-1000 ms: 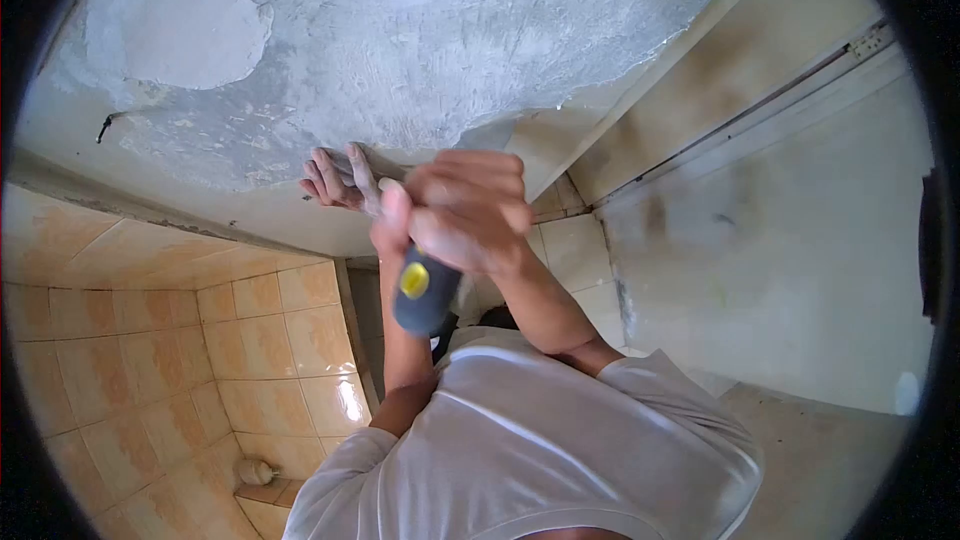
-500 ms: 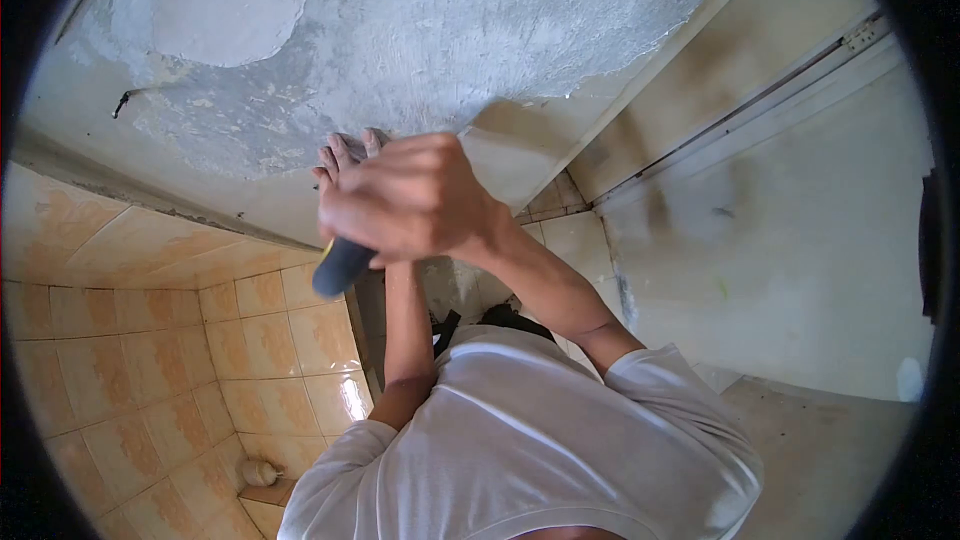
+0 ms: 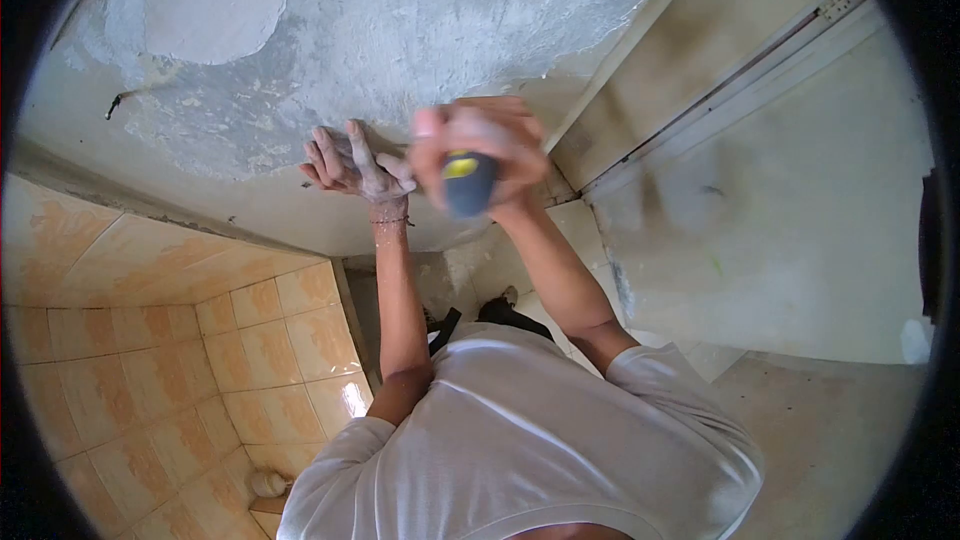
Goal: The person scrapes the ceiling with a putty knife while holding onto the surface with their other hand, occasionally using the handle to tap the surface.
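Orange-and-cream tiles (image 3: 130, 410) cover the lower left, meeting at an inner corner, with a bright glare on one tile near their right edge. Low in that corner, a small rounded pale object (image 3: 268, 483) sits on a ledge (image 3: 266, 505), partly cut off by a sleeve. On the right stands a wide pale panel (image 3: 790, 230) with dark smudges and a small green mark. A metal plate (image 3: 833, 7) shows above it, and a dark object (image 3: 931, 240) at the far right edge. Pale floor tiles (image 3: 578, 225) lie left of the panel.
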Demonstrator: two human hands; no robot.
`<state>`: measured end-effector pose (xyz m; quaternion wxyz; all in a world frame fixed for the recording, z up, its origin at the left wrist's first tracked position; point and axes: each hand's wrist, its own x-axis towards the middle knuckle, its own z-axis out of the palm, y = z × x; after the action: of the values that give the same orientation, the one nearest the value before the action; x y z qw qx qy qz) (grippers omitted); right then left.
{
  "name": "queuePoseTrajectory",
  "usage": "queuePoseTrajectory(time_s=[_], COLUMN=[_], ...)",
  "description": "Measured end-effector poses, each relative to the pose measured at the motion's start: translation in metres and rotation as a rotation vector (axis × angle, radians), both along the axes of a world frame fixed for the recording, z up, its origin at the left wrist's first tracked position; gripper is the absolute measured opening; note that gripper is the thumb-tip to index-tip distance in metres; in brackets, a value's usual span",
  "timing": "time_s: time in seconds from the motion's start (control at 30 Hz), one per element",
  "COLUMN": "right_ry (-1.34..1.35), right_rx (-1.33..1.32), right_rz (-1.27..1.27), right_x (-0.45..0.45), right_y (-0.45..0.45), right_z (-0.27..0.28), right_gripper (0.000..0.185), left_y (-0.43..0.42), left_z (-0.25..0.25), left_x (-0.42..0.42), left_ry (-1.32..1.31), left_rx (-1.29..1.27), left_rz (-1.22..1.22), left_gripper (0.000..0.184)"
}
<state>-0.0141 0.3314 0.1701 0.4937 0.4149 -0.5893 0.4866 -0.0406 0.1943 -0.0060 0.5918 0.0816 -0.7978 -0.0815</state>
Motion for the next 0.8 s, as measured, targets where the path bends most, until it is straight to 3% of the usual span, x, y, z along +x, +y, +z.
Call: queuePoseTrajectory(time_s=[0.07, 0.13, 0.23, 0.33, 0.4, 0.53, 0.6, 0.7, 0.8], right_ry=[0.03, -0.156, -0.233, -0.35, -0.302, -0.339, -0.371, -0.334, -0.507], right_rx=[-0.033, -0.425, -0.405, -0.527, -0.866, -0.913, -0.776, -0.631, -0.442], right_rz=[-0.285, 0.231, 0.308, 0.181, 0.384, 0.259, 0.008, -0.143, -0.127], right_x=[0.013, 0.02, 0.026, 0.03, 0.032, 0.026, 0.022, 0.022, 0.04], right_y=[0.026, 0.04, 0.082, 0.091, 0.098, 0.105, 0.112, 0.13, 0.151], right_z=[0.003, 0.005, 0.013, 0.001, -0.003, -0.019, -0.037, -0.083, -0.119], right_gripper=[0.021, 0.018, 0.034, 0.041, 0.045, 0.045, 0.043, 0.04, 0.035], left_y=[0.005, 0.004, 0.003, 0.003, 0.005, 0.005, 0.005, 0.003, 0.006], left_z=[0.008, 0.005, 0.003, 0.006, 0.006, 0.007, 0.01, 0.01, 0.012], left_x=[-0.008, -0.011, -0.011, -0.011, -0.01, -0.009, -0.013, -0.016, -0.009], left_ry=[0.261, 0.283, 0.285, 0.288, 0.278, 0.249, 0.327, 0.36, 0.295], left_rx=[0.075, 0.071, 0.067, 0.054, 0.056, 0.058, 0.034, 0.012, 0.046], left_rz=[-0.172, -0.171, -0.15, -0.145, -0.129, -0.119, -0.15, -0.161, -0.15], left_gripper=[0.059, 0.058, 0.059, 0.06, 0.064, 0.068, 0.064, 0.06, 0.06])
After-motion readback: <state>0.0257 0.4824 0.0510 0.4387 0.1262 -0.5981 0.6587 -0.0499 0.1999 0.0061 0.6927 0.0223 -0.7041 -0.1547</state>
